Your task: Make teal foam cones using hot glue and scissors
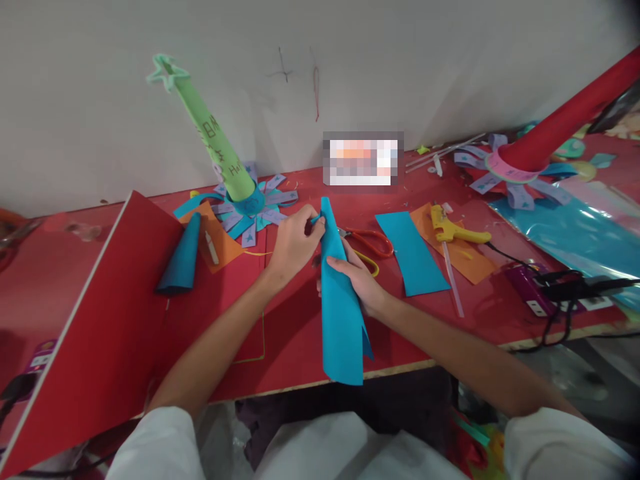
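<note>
A blue paper sheet (pixel 340 313), rolled into a loose tall cone, stands tilted in front of me over the table. My right hand (pixel 357 277) wraps around its middle from the right, thumb on the near side. At the narrow top, my left hand (pixel 300 233) is closed in a pinch at the paper's left edge; a small blue bit shows at its fingertips, too small to tell whether it is part of the sheet. Behind the roll lie scissors with orange handles (pixel 373 241), partly hidden. A flat blue paper piece (pixel 413 257) rests to the right.
A yellow glue gun (pixel 453 229) with a cord lies on orange paper (pixel 475 263). A small blue cone (pixel 184 257) stands left, beside an upright red board (pixel 110 313). Behind are a green paper tower (pixel 215 133) and a red tube (pixel 575 113). The table's front edge is close.
</note>
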A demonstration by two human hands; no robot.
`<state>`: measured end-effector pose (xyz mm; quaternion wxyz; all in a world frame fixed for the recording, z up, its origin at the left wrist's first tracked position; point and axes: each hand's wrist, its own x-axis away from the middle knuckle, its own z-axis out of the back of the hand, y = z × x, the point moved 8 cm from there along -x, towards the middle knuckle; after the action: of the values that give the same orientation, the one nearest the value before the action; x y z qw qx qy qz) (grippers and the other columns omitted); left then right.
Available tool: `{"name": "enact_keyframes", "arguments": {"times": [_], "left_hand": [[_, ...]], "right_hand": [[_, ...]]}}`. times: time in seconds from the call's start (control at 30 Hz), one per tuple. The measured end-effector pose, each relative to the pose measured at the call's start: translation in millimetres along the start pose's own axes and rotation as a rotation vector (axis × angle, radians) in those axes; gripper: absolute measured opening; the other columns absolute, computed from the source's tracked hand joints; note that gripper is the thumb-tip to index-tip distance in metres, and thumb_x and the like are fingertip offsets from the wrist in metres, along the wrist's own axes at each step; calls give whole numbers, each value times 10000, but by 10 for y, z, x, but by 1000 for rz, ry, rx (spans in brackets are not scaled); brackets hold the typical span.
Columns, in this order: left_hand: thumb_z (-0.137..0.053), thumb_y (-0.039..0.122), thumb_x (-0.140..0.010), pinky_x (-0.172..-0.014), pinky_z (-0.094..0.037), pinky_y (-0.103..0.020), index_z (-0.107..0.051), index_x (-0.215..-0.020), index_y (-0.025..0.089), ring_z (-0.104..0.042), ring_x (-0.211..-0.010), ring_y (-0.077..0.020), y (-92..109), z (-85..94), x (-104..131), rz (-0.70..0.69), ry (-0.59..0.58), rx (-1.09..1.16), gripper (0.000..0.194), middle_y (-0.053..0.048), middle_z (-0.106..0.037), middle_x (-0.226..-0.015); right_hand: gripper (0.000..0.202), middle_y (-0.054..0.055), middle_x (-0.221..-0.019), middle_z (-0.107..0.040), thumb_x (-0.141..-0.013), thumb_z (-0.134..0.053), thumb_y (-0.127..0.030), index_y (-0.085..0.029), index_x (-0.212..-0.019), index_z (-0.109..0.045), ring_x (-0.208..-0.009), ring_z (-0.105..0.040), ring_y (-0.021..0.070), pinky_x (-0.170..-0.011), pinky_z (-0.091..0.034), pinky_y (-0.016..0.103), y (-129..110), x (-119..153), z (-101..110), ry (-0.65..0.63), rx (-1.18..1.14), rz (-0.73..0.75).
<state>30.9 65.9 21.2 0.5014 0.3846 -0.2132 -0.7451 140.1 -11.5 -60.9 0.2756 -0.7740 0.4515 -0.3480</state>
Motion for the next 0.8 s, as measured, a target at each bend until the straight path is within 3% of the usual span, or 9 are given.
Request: {"name": "enact_keyframes", "arguments": {"times": [0.23,0.33,0.43,0.53,0.63,0.8], "left_hand": [[-589,207,-945,-620,-271,-350,-438,-773,229,-472,-658,-173,78,38,25,-59,-15,-306,230,-11,-588,-744],[-574,204,-963,-621,-274,-354,-444,-787,229,-477,-655,-175,113,32,35,-74,-23,-320,220,-16,-596,-761],[-558,257,-1013,-638,-323,-345,-448,-796,228,-496,-664,-168,146,13,26,-97,-56,-171,245,-10,-587,-759],[-490,370,-1082,-665,-394,-338,-473,-802,225,-540,-682,-164,104,-16,3,-73,-96,37,316,-11,-582,-751],[-464,380,-1093,-681,-463,-323,-526,-846,223,-598,-727,-164,-19,-78,-22,-18,-136,244,299,-22,-610,-798],[-704,415,-969,-648,-489,-289,-540,-851,221,-570,-691,-139,-217,-175,-50,75,-108,454,280,7,-567,-779]], "right_hand": [[967,-8,-988,-759,-842,-820,-338,-420,-1642,-284,-596,-720,186,-557,-651,362,-44,2,-3,22,54,49],[996,9,-1110,-755,-831,-834,-351,-444,-1650,-274,-614,-721,185,-578,-664,390,-46,5,1,37,86,60],[1002,13,-1145,-750,-825,-834,-357,-445,-1650,-273,-614,-715,181,-576,-664,395,-64,3,2,41,99,81],[1006,-2,-1043,-757,-827,-825,-370,-436,-1653,-254,-591,-704,182,-552,-649,381,-78,-3,6,36,105,77],[1022,-25,-923,-742,-820,-830,-397,-419,-1648,-232,-570,-698,195,-521,-630,373,-84,-5,13,31,103,59],[882,-51,-793,-702,-811,-844,-421,-353,-1541,-354,-545,-685,193,-511,-611,348,-68,-8,20,18,97,53]]}}
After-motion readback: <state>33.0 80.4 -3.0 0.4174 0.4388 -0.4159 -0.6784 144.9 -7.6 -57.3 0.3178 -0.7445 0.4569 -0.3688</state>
